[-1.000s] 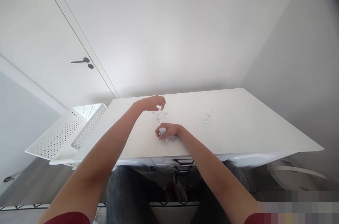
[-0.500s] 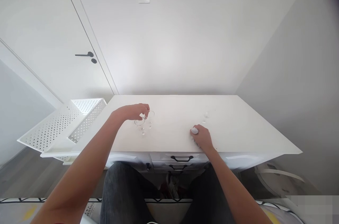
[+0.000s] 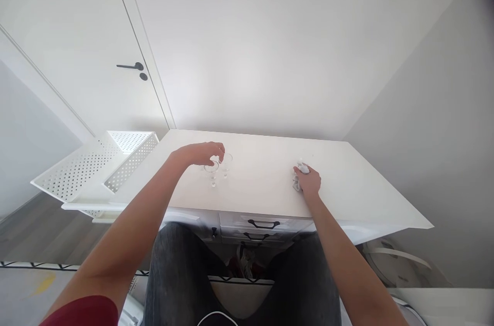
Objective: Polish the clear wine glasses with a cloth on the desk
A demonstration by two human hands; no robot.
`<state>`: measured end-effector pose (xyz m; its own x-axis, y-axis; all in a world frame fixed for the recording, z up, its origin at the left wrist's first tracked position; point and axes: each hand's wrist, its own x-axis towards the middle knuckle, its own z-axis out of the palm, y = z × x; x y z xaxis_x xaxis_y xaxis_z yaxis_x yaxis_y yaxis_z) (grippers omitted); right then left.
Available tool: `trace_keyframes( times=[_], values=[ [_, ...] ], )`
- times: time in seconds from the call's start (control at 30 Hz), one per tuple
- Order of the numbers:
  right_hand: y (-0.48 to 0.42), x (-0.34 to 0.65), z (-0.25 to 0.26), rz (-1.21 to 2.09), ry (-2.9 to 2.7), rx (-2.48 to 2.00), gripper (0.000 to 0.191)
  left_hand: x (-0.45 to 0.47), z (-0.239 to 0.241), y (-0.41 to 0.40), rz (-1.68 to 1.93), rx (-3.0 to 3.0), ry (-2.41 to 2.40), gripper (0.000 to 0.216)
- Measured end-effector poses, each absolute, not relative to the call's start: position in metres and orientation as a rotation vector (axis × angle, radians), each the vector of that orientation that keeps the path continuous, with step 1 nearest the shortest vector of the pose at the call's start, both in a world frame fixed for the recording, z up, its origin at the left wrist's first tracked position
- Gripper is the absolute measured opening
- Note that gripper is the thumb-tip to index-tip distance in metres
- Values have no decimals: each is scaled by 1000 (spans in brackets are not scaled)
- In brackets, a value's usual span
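Note:
On the white table [image 3: 262, 192] stand two small clear stemmed glasses. My left hand [image 3: 203, 153] hovers over the nearer glass [image 3: 212, 170], fingertips curled down onto its rim. The second glass [image 3: 226, 162] stands just to its right. My right hand [image 3: 309, 180] rests further right on the table, closed round a crumpled white cloth [image 3: 298, 176]. A third glass seen earlier near that spot is hidden or too faint to make out.
A white perforated basket rack [image 3: 96, 171] stands against the table's left end. Drawers with black handles [image 3: 264, 224] sit under the front edge, above my knees. A door with a black handle [image 3: 131, 66] is at the left.
My right hand slid the cloth from the table's middle out to the right and a little farther back. My left hand stayed on the glass rim. The camera view shifted.

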<state>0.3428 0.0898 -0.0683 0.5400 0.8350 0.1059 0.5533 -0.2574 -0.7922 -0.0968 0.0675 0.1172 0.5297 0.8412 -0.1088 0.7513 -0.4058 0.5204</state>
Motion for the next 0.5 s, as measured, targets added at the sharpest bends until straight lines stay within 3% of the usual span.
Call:
trace_keyframes(
  times=[0.27, 0.37, 0.5],
  values=[
    [90, 320, -61, 381, -1210, -2054, 34, -99, 148, 41, 10, 2324, 1383, 40],
    [75, 298, -62, 425, -1334, -1972, 37, -102, 160, 18, 264, 2397, 1442, 43],
    [46, 242, -65, 584, -1569, -1729, 36, -95, 152, -19, 906, 2392, 1531, 31]
  ],
)
